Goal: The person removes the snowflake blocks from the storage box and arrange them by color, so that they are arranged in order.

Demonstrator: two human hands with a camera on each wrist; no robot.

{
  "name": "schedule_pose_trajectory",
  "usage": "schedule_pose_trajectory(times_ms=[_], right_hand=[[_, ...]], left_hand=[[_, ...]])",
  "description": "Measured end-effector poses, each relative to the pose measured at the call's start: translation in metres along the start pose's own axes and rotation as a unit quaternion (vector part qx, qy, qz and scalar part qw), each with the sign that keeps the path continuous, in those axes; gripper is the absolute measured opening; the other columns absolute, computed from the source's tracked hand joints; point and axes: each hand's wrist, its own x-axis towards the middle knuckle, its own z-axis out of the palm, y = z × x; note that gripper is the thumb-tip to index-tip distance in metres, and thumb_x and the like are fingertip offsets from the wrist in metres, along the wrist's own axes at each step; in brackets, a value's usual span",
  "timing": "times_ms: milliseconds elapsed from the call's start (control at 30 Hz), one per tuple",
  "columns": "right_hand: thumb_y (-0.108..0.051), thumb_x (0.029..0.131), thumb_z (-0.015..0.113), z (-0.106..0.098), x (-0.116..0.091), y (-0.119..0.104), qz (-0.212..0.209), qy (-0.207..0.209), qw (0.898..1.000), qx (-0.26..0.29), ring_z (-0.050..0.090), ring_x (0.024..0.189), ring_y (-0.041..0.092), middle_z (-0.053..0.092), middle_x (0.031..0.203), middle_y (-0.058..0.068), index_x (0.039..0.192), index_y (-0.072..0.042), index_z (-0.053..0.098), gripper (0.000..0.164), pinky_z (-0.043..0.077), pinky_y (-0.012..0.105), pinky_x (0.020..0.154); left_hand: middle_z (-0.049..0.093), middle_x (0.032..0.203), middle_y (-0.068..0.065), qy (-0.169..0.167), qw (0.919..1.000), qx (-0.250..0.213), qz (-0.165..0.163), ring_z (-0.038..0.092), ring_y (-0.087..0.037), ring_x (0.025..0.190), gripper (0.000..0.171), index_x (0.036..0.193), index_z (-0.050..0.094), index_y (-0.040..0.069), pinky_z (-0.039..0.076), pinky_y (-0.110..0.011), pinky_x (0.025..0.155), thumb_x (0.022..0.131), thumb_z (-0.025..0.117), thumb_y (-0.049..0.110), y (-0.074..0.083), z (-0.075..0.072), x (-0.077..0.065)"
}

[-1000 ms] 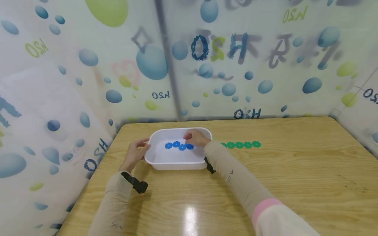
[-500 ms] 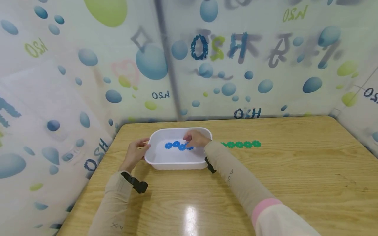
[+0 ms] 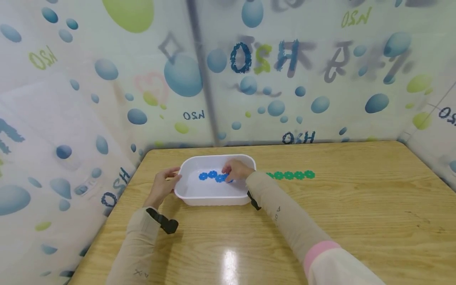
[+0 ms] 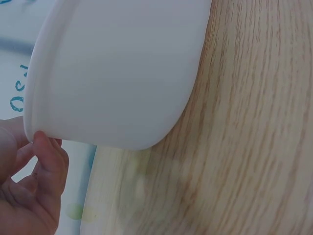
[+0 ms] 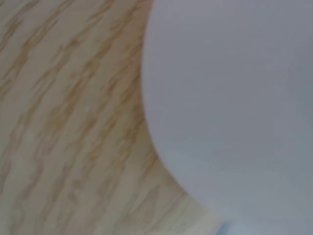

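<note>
At the left end of a white plastic tub [image 3: 213, 200], my left hand [image 3: 165, 184] grips the rim. The left wrist view shows the fingers of that left hand [image 4: 36, 171] at the corner of the rim. My right hand [image 3: 238, 169] reaches over the tub's right end, with thumb and fingertips around the rightmost blue flower-shaped plastic piece, partly hiding it. Several blue flower-shaped pieces [image 3: 213, 174] lie in a wavy row on the tub floor. The right wrist view shows only the outside wall of the tub [image 5: 220, 107], not the hand.
A row of green flower-shaped pieces [image 3: 289, 175] lies on the wooden table [image 3: 356, 213] to the right of the tub, partly hidden by the right forearm. A wall sheet [image 3: 320, 126] printed with drops stands behind the table.
My right hand has lowered slightly onto the rightmost blue flower-shaped piece, which now shows less behind the fingers. The left hand and the tub have stayed in place.
</note>
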Motion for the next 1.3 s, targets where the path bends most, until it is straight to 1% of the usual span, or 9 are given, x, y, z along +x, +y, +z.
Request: schedule_pose_trajectory(times_ms=[167, 467, 667, 967, 1000, 1167, 1200, 1233, 1300], right_hand=[[-0.008, 0.075, 0.07, 0.0, -0.001, 0.001, 0.01, 0.001, 1.0, -0.002, 0.05, 0.089, 0.016, 0.057, 0.095, 0.002, 0.098, -0.009, 0.061, 0.024, 0.042, 0.028, 0.086], [-0.01, 0.074, 0.071, 0.0, -0.002, 0.001, 0.007, 0.006, 1.0, -0.023, 0.049, 0.087, 0.018, 0.056, 0.09, 0.003, 0.096, -0.008, 0.063, 0.024, 0.042, 0.03, 0.084], [-0.011, 0.074, 0.071, 0.0, -0.002, 0.001, 0.004, 0.01, 0.999, -0.038, 0.048, 0.085, 0.017, 0.055, 0.087, 0.003, 0.095, -0.008, 0.065, 0.022, 0.041, 0.028, 0.081], [-0.008, 0.075, 0.07, -0.003, -0.006, 0.001, -0.028, 0.008, 0.999, -0.041, 0.048, 0.083, 0.016, 0.056, 0.087, 0.004, 0.092, -0.007, 0.066, 0.018, 0.041, 0.025, 0.076], [-0.007, 0.075, 0.07, -0.004, -0.006, 0.0, -0.033, 0.007, 0.999, -0.042, 0.048, 0.083, 0.016, 0.056, 0.087, 0.004, 0.092, -0.007, 0.066, 0.017, 0.041, 0.025, 0.075], [-0.006, 0.077, 0.067, -0.007, -0.009, -0.002, -0.042, 0.004, 0.998, -0.039, 0.049, 0.083, 0.015, 0.056, 0.087, 0.002, 0.093, -0.007, 0.066, 0.016, 0.042, 0.024, 0.077], [-0.006, 0.078, 0.067, -0.008, -0.01, -0.003, -0.045, 0.002, 0.998, -0.037, 0.049, 0.084, 0.015, 0.057, 0.087, 0.002, 0.093, -0.007, 0.066, 0.016, 0.043, 0.024, 0.077], [-0.005, 0.078, 0.066, -0.009, -0.011, -0.004, -0.05, 0.001, 0.998, -0.037, 0.049, 0.084, 0.015, 0.057, 0.088, 0.002, 0.094, -0.006, 0.066, 0.015, 0.043, 0.024, 0.077], [-0.005, 0.08, 0.064, -0.012, -0.013, -0.005, -0.061, -0.003, 0.998, -0.035, 0.05, 0.085, 0.015, 0.058, 0.089, 0.003, 0.095, -0.006, 0.065, 0.015, 0.043, 0.024, 0.078]], left_hand=[[0.047, 0.107, -0.016, 0.002, 1.0, 0.003, -0.004, 0.054, -0.013, 0.072, 0.04, 0.128, 0.045, 0.002, 0.048, -0.022, 0.051, 0.089, 0.052, 0.012, 0.001, 0.0, -0.002], [0.047, 0.108, -0.017, 0.004, 1.0, 0.002, -0.001, 0.055, -0.015, 0.074, 0.04, 0.127, 0.044, 0.001, 0.048, -0.022, 0.051, 0.089, 0.051, 0.012, 0.003, 0.001, -0.002], [0.046, 0.106, -0.016, 0.004, 1.0, 0.003, -0.002, 0.054, -0.013, 0.071, 0.04, 0.127, 0.045, 0.002, 0.047, -0.022, 0.05, 0.089, 0.052, 0.011, 0.002, 0.001, -0.001], [0.045, 0.107, -0.017, -0.001, 1.0, 0.001, 0.0, 0.054, -0.014, 0.072, 0.04, 0.128, 0.044, 0.001, 0.048, -0.023, 0.051, 0.089, 0.051, 0.011, 0.001, 0.001, -0.001], [0.046, 0.106, -0.016, -0.001, 1.0, -0.003, 0.003, 0.055, -0.013, 0.072, 0.043, 0.127, 0.045, 0.002, 0.049, -0.024, 0.051, 0.088, 0.054, 0.017, -0.002, 0.0, 0.001], [0.046, 0.108, -0.017, -0.004, 1.0, -0.007, 0.004, 0.055, -0.013, 0.071, 0.044, 0.128, 0.044, 0.002, 0.049, -0.024, 0.051, 0.088, 0.055, 0.017, -0.002, 0.001, 0.0], [0.046, 0.107, -0.017, -0.003, 0.9999, -0.009, 0.004, 0.055, -0.012, 0.07, 0.043, 0.127, 0.045, 0.002, 0.049, -0.024, 0.05, 0.088, 0.055, 0.017, -0.002, 0.001, 0.0], [0.046, 0.108, -0.018, -0.004, 1.0, -0.006, 0.0, 0.055, -0.013, 0.07, 0.041, 0.128, 0.044, 0.001, 0.048, -0.023, 0.049, 0.089, 0.052, 0.011, 0.001, 0.001, -0.001], [0.046, 0.108, -0.018, -0.003, 1.0, -0.006, -0.002, 0.054, -0.013, 0.071, 0.041, 0.128, 0.044, 0.001, 0.048, -0.023, 0.05, 0.089, 0.052, 0.011, 0.001, 0.001, -0.001]])
